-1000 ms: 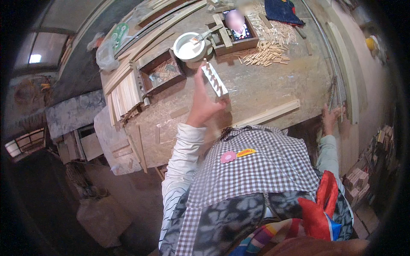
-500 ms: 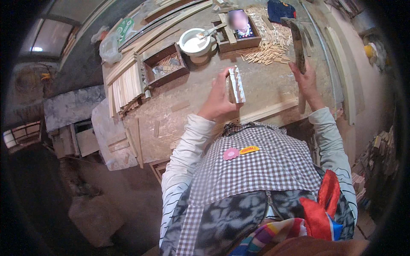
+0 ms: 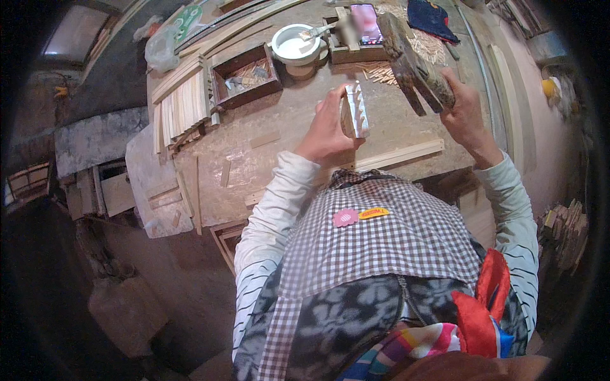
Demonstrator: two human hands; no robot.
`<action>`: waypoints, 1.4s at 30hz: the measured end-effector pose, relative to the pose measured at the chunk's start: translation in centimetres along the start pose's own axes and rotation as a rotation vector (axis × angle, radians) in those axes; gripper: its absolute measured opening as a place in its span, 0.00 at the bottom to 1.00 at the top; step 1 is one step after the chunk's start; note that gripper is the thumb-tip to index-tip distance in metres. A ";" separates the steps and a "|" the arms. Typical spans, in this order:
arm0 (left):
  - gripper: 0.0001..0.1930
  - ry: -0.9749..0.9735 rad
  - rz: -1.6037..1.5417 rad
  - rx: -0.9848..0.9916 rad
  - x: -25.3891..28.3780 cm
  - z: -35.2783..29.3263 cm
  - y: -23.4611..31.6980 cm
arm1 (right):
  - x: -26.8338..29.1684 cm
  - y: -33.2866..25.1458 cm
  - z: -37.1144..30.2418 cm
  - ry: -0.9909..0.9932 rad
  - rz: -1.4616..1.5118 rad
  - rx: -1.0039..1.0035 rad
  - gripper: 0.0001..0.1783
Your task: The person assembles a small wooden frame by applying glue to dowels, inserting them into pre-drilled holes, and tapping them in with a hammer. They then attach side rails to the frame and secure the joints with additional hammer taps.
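My left hand [image 3: 327,130] is closed around a small wooden piece [image 3: 356,113], held upright over the workbench [image 3: 248,165]. White, glue-like stuff coats its edge, and a row of short pegs seems to stick out of it. To the right, my right hand [image 3: 467,114] grips a worn, dark brown hammer [image 3: 406,63], raised above the bench and tilted toward the far left. Its exact head shape is hard to make out. The hammer and the wooden piece are apart.
A white bowl of glue [image 3: 296,46] with a brush [image 3: 318,30] stands at the back. Beside it are an open wooden box [image 3: 244,105], a box bearing a phone [image 3: 367,25], and scattered dowels [image 3: 381,73]. Stacked wood strips [image 3: 184,105] lie left, a dark cloth [image 3: 432,18] far right.
The hammer has swung from nearly upright to tilted left, nearer the wooden piece. My right hand has turned with it. My left hand still holds the piece, now slightly farther away.
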State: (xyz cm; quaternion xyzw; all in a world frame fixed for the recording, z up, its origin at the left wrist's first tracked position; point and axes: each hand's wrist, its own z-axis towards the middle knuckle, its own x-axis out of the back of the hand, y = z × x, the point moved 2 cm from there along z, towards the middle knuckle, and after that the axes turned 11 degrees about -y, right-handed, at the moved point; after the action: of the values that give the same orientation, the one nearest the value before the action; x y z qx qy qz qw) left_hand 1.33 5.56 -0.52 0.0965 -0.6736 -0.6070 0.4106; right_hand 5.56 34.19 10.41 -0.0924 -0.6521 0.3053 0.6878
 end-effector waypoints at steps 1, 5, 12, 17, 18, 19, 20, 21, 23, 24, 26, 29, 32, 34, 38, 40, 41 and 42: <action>0.56 0.002 0.008 -0.005 0.0 0.1 -0.1 | -0.2 -0.1 0.1 0.012 0.035 0.042 0.26; 0.56 -0.008 0.015 -0.035 -0.2 0.4 -0.7 | -0.9 0.4 0.0 -0.346 -0.323 -0.116 0.26; 0.53 0.045 0.039 -0.002 -0.7 0.0 -0.9 | -0.6 -0.2 -2.3 -0.020 0.030 -0.011 0.28; 0.53 0.056 0.057 -0.022 -0.7 0.3 -1.2 | -1.7 0.4 -3.1 -0.258 -0.398 -0.007 0.27; 0.53 0.056 0.072 -0.018 -0.6 0.5 -1.5 | -1.7 0.7 -2.9 -0.233 -0.357 -0.021 0.26; 0.53 0.053 0.081 -0.014 -0.6 0.4 -1.4 | -1.4 0.6 -2.9 -0.141 -0.275 0.017 0.24; 0.53 0.059 0.084 -0.006 -0.6 0.5 -1.5 | -1.3 0.6 -2.8 -0.049 -0.192 0.035 0.22; 0.53 0.065 0.086 -0.001 -0.6 0.4 -1.4 | -1.2 0.6 -2.7 0.018 -0.106 0.012 0.21; 0.53 0.063 0.082 0.009 -0.6 0.5 -1.3 | -1.5 0.5 -2.2 0.067 0.042 0.036 0.21; 0.53 0.055 0.079 0.009 -0.5 0.5 -1.2 | -1.7 0.6 -1.9 0.085 0.123 0.004 0.21; 0.54 0.050 0.058 -0.008 -0.4 0.7 -1.0 | -2.5 0.8 -1.0 -0.182 -0.195 -0.045 0.24; 0.54 0.055 0.032 -0.041 -0.4 0.8 -0.8 | -2.0 1.0 -1.0 -0.266 -0.312 -0.053 0.28; 0.54 0.057 0.061 -0.043 -0.5 0.4 -0.8 | -0.9 0.6 -2.0 -0.079 -0.095 -0.018 0.29; 0.54 0.064 0.080 -0.030 -0.6 0.2 -1.0 | -0.7 0.3 -2.6 0.048 -0.009 0.048 0.29; 0.56 0.048 0.040 -0.015 -0.7 0.3 -1.4 | -1.4 -0.4 -2.7 -0.086 -0.243 0.113 0.30; 0.59 0.040 0.010 -0.050 -0.8 0.8 -1.6 | -2.0 0.1 -2.6 -0.462 -0.439 -0.118 0.29; 0.59 0.051 0.021 -0.055 -0.8 0.8 -1.8 | -1.8 0.1 -2.6 -0.386 -0.449 -0.092 0.28; 0.59 0.064 0.031 -0.057 -0.8 0.9 -1.8 | -1.3 -0.3 -2.6 -0.243 -0.387 -0.011 0.27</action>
State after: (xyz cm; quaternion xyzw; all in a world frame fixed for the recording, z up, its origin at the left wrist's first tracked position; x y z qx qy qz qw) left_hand 0.56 6.30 -2.41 0.0937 -0.6440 -0.6161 0.4437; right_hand 8.20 34.00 9.11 0.0682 -0.7374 0.1729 0.6493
